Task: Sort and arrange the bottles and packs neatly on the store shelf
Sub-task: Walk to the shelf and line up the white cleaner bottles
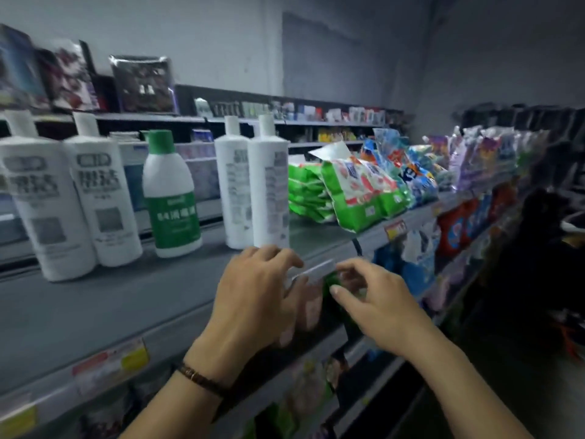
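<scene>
Pack (pixel 329 280), a small one with a pale top edge and a green side, sits between the two hands at the front lip of the shelf (pixel 95 312). It is blurred, so its print cannot be read. The left hand (pixel 262 299) is closed on its left side: the fingers (pixel 285 258) curl over the top edge and the thumb presses lower on the near face. The right hand (pixel 376 299) meets it from the right side, with the fingertips (pixel 346 267) touching the top corner and one finger stretched across the front. Whether the right hand really grips the pack or only touches it, I cannot tell. A dark bracelet (pixel 199 378) is around the left wrist.

Just beyond the left fingers stand two tall white bottles (pixel 253 185) with white caps, upright and touching each other, their printed backs turned to the front. To the left of these, a little apart, stands a shorter green-label bottle (pixel 172 198) with a green cap. Further left are two more white bottles (pixel 72 198), side by side and upright, with large dark characters on the front.

Beyond the right fingers lie green packs (pixel 342 191), stacked and leaning, one of them over the shelf edge. Behind them, a row of blue and purple bags (pixel 443 166) goes far along the same shelf. Price tags (pixel 110 362) are fixed on the front rail below the left wrist. More packs (pixel 418 258) are on the lower shelf under the right hand.
</scene>
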Demonstrator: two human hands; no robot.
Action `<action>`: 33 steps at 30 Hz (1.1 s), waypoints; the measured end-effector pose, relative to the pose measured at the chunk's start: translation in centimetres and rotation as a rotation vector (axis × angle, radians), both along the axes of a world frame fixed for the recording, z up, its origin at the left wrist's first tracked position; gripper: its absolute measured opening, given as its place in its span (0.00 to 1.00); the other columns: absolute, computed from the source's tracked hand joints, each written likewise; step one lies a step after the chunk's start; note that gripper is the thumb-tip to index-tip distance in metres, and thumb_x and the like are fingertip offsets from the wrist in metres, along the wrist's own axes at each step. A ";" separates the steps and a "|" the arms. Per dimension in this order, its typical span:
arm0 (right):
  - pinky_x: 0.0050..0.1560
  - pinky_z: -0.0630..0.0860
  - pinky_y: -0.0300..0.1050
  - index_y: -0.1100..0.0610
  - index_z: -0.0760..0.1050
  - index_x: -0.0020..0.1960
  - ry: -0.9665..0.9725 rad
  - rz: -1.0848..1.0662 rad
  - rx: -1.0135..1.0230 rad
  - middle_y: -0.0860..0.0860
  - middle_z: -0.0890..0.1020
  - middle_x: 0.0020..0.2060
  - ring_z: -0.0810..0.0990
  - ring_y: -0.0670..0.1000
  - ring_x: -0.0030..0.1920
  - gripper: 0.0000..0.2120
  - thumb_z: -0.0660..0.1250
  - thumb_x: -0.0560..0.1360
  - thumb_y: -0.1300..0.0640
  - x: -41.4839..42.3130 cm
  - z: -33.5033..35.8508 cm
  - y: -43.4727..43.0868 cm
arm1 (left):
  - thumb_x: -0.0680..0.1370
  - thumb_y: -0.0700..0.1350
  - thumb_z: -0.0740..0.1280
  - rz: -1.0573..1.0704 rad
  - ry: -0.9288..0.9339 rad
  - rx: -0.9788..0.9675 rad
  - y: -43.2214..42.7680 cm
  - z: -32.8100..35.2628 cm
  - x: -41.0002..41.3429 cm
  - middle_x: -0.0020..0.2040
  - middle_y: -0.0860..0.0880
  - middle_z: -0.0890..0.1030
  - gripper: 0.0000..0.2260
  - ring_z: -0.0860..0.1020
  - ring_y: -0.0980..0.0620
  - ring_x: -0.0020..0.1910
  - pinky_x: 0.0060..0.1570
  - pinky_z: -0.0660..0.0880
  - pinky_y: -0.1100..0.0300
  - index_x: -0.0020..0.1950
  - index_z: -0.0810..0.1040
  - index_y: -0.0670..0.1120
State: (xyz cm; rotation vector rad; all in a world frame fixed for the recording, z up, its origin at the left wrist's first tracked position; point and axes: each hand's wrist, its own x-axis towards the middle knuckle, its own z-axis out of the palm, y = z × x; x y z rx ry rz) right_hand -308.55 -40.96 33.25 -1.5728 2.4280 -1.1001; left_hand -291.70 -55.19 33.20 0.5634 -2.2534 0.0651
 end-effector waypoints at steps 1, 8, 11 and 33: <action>0.62 0.78 0.47 0.45 0.76 0.67 0.009 0.013 -0.042 0.41 0.80 0.58 0.78 0.44 0.60 0.17 0.69 0.80 0.43 0.0 1.1 -1.6 | 0.76 0.56 0.69 0.033 0.027 -0.019 -0.9 0.7 0.0 0.49 0.52 0.83 0.10 0.80 0.43 0.47 0.46 0.78 0.49 0.54 0.83 0.54; 0.60 0.79 0.51 0.49 0.71 0.69 -0.116 0.080 -0.171 0.45 0.80 0.58 0.81 0.48 0.58 0.26 0.76 0.75 0.44 -0.6 4.8 -11.3 | 0.78 0.54 0.68 0.234 0.104 0.017 -5.7 0.0 0.2 0.45 0.52 0.77 0.08 0.76 0.45 0.44 0.43 0.76 0.48 0.49 0.76 0.51; 0.58 0.76 0.48 0.52 0.69 0.70 -0.178 0.105 -0.170 0.47 0.80 0.58 0.79 0.51 0.59 0.31 0.78 0.73 0.45 -1.4 5.1 -14.3 | 0.79 0.55 0.67 0.299 0.077 0.039 -6.5 -1.1 0.1 0.47 0.51 0.74 0.09 0.75 0.46 0.44 0.43 0.76 0.50 0.52 0.74 0.50; 0.48 0.79 0.43 0.48 0.72 0.62 -0.063 0.195 -0.442 0.44 0.76 0.52 0.79 0.47 0.50 0.26 0.68 0.69 0.36 -0.3 0.1 -19.5 | 0.60 0.71 0.78 0.212 0.478 0.482 -8.3 5.2 -5.7 0.55 0.57 0.80 0.37 0.82 0.56 0.54 0.53 0.83 0.52 0.60 0.68 0.57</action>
